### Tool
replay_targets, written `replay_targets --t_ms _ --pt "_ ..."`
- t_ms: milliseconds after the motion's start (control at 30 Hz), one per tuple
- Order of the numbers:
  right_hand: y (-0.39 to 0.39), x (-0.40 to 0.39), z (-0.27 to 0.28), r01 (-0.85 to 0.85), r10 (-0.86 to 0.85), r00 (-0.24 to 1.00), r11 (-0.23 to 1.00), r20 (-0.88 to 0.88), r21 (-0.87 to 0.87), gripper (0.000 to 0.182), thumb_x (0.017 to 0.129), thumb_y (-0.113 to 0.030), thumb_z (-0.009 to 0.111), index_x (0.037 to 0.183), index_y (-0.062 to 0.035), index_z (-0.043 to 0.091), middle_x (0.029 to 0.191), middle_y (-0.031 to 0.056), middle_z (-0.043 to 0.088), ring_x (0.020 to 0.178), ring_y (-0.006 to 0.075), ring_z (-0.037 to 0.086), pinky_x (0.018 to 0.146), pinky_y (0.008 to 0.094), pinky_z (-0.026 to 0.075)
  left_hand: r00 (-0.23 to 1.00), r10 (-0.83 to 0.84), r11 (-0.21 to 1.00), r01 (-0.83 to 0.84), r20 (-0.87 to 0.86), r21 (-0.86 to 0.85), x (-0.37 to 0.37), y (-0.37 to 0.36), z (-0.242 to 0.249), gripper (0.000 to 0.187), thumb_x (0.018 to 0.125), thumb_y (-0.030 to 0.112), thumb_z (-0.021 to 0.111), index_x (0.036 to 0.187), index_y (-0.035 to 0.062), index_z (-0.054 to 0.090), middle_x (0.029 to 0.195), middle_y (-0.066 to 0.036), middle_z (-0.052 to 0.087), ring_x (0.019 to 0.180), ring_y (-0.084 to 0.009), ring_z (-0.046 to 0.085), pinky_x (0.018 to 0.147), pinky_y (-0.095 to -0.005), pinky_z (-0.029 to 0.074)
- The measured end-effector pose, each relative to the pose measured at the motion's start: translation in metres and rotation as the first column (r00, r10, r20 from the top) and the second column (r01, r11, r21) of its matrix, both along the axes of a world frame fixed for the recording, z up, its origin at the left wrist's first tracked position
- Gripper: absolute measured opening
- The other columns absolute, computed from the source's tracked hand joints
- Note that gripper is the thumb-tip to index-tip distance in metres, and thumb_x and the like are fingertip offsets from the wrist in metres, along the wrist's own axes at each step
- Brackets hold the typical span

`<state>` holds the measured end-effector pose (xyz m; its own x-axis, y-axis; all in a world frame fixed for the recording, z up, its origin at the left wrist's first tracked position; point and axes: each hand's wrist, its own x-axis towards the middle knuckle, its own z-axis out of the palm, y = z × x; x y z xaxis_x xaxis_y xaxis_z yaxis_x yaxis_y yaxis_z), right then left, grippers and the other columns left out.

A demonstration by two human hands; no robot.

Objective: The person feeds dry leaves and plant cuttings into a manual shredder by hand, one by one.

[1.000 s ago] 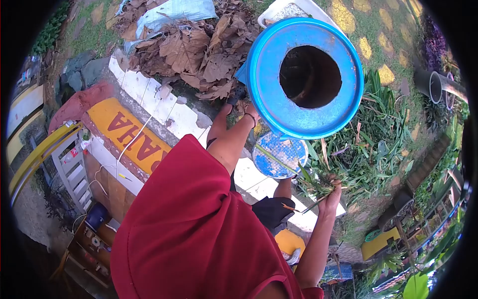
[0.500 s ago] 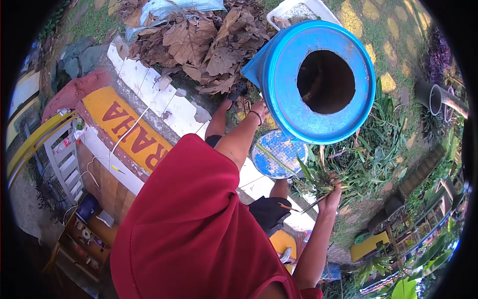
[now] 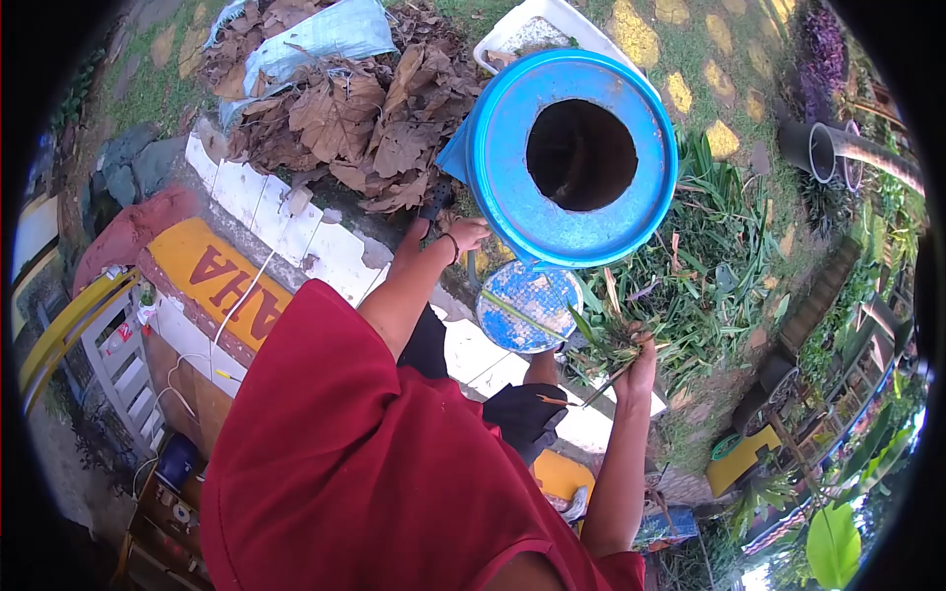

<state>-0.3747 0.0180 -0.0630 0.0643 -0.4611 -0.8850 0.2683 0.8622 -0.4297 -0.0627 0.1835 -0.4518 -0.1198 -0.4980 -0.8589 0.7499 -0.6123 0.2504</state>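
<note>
In the head view a blue plastic drum (image 3: 645,163) stands in front of me, with a round dark hole cut in its lid. My left hand (image 3: 469,233), a dark band at its wrist, is beside the drum's left side, its fingers extended. Whether they touch the drum is hard to tell. My right hand (image 3: 639,361) is closed around a bunch of cut plant stems (image 3: 613,353) with green blades and dry stalks. Below the drum, between my hands, a round blue-and-white stool top (image 3: 529,305) carries one long green blade.
Cut green leaves (image 3: 714,266) are heaped right of the drum. Large dry brown leaves (image 3: 340,113) lie at its left with a pale blue sack (image 3: 325,44). A white basin (image 3: 547,22) sits behind. White tiled edging (image 3: 286,212) runs past my legs.
The view has shifted, so the drum and surroundings appear farther left. My left hand has drawn slightly away from the drum's side. My right hand still grips the stems.
</note>
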Motion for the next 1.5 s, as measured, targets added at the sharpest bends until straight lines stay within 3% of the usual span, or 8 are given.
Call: replay_targets --t_ms 67,133,200,267,533,667,800,1500 --pt "-0.002 0.012 0.013 0.051 -0.052 0.998 0.999 -0.023 -0.015 0.011 0.092 -0.016 0.056 0.099 -0.0085 0.060 0.102 0.0090 0.065 0.092 0.0247 0.063 0.087 0.0395 0.054 0.959 -0.284 0.956 0.282 -0.016 -0.086 0.025 0.022 -0.031 0.044 0.094 0.009 0.058 0.137 0.0073 0.051 0.102 -0.008 0.061 0.101 -0.0159 0.059 0.076 -0.0314 0.051" --pt "-0.001 0.006 0.015 0.011 -0.012 1.000 0.999 -0.007 -0.048 0.013 0.094 -0.020 0.056 0.100 -0.0091 0.059 0.101 0.0093 0.065 0.091 0.0248 0.063 0.084 0.0391 0.054 0.581 -0.104 0.923 -0.245 -0.807 -0.296 0.063 0.039 -0.058 0.053 0.093 0.010 0.054 0.145 0.0062 0.044 0.097 -0.005 0.059 0.088 -0.0170 0.058 0.064 -0.0359 0.045" --pt "-0.002 0.015 0.032 -0.006 0.004 0.999 0.998 -0.032 -0.059 0.015 0.096 -0.023 0.054 0.101 -0.0094 0.058 0.098 0.0090 0.064 0.088 0.0244 0.063 0.079 0.0383 0.054 0.993 -0.077 0.996 0.079 -0.088 0.029 0.102 0.015 0.085 0.053 0.095 0.016 0.052 0.147 0.0090 0.046 0.107 -0.004 0.061 0.094 -0.0190 0.060 0.077 -0.0379 0.048" --pt "0.001 0.014 0.039 0.001 -0.001 1.000 0.998 -0.009 -0.069 0.015 0.096 -0.022 0.053 0.100 -0.0083 0.059 0.096 0.0093 0.064 0.086 0.0234 0.062 0.077 0.0370 0.054 0.888 -0.359 0.931 0.318 0.288 0.180 0.120 -0.029 0.192 0.046 0.100 0.025 0.044 0.145 0.0146 0.051 0.145 0.000 0.052 0.123 -0.0222 0.056 0.100 -0.0411 0.041" --pt "0.021 0.011 0.073 0.047 -0.042 0.998 0.993 0.044 -0.113 0.016 0.094 -0.022 0.054 0.099 -0.0075 0.060 0.093 0.0078 0.063 0.084 0.0217 0.062 0.078 0.0360 0.054 0.848 0.107 0.941 0.083 0.519 -0.328 0.179 -0.177 0.315 0.049 0.104 0.040 0.044 0.136 0.0057 0.059 0.140 -0.009 0.058 0.129 -0.0239 0.053 0.110 -0.0409 0.037" --pt "0.026 0.014 0.094 0.088 -0.082 0.995 0.988 0.048 -0.129 0.018 0.094 -0.026 0.058 0.099 -0.0086 0.061 0.098 0.0094 0.065 0.089 0.0242 0.063 0.080 0.0389 0.053 0.395 0.190 0.897 0.301 0.899 -0.323 0.155 -0.227 0.326 0.044 0.100 0.037 0.047 0.112 0.0000 0.068 0.117 -0.023 0.064 0.112 -0.0357 0.060 0.100 -0.0445 0.042" --pt "0.014 0.021 0.093 0.135 -0.122 0.989 0.976 0.084 -0.170 0.025 0.100 -0.034 0.055 0.102 -0.0093 0.062 0.100 0.0096 0.066 0.091 0.0255 0.063 0.082 0.0411 0.054 0.067 0.042 0.983 0.175 0.997 -0.053 0.120 -0.237 0.322 0.041 0.098 0.041 0.051 0.116 0.0054 0.062 0.118 -0.017 0.055 0.111 -0.0354 0.058 0.094 -0.0493 0.045" --pt "-0.181 0.261 0.103 0.355 -0.259 0.935 0.691 0.243 -0.630 0.020 0.091 -0.016 0.051 0.101 -0.0018 0.061 0.100 0.0077 0.064 0.090 0.0221 0.062 0.080 0.0389 0.053 -0.053 -0.129 0.965 0.224 0.990 0.138 0.113 -0.236 0.363 0.036 0.098 0.041 0.054 0.117 0.0117 0.053 0.119 -0.013 0.054 0.109 -0.0362 0.059 0.087 -0.0499 0.049"
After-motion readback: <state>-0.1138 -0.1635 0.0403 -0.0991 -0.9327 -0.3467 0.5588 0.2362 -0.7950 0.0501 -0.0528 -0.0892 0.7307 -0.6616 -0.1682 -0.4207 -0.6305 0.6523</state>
